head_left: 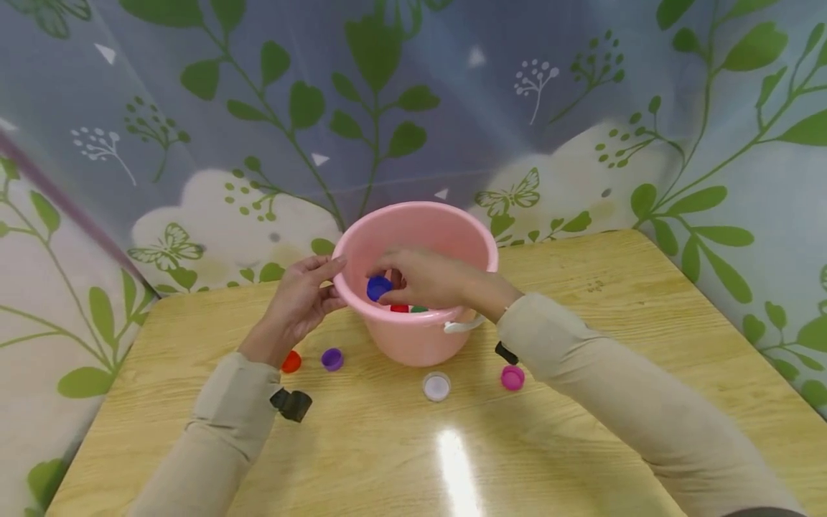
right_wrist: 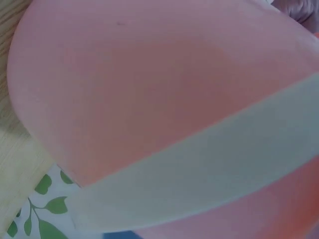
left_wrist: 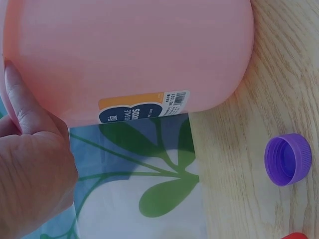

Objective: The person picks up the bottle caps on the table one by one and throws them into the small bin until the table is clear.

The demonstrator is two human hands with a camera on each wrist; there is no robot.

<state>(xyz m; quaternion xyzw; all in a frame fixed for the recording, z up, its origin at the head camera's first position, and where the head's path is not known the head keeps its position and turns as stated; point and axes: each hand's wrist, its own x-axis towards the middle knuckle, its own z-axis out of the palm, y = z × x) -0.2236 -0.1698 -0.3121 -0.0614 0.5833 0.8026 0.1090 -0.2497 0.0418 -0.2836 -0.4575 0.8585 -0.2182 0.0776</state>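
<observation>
A pink bucket [head_left: 416,337] stands on the wooden table, its white handle [head_left: 460,326] hanging on the near side. At its left rim, my left hand [head_left: 298,301] grips the edge between thumb and fingers. My right hand [head_left: 429,280] reaches over the rim into the bucket and pinches a blue bottle cap [head_left: 378,289]. Below that hand, parts of a red cap [head_left: 399,309] and a green cap [head_left: 419,309] show inside. In the right wrist view the bucket wall [right_wrist: 149,89] and handle [right_wrist: 209,164] fill the picture, and the right hand is hidden.
On the table [head_left: 362,459] lie an orange-red cap [head_left: 291,362] and a purple cap [head_left: 332,359] left of the bucket. A white cap [head_left: 436,386] lies in front, and a magenta cap [head_left: 512,378] to the right. A leaf-patterned cloth [head_left: 413,108] hangs behind the table.
</observation>
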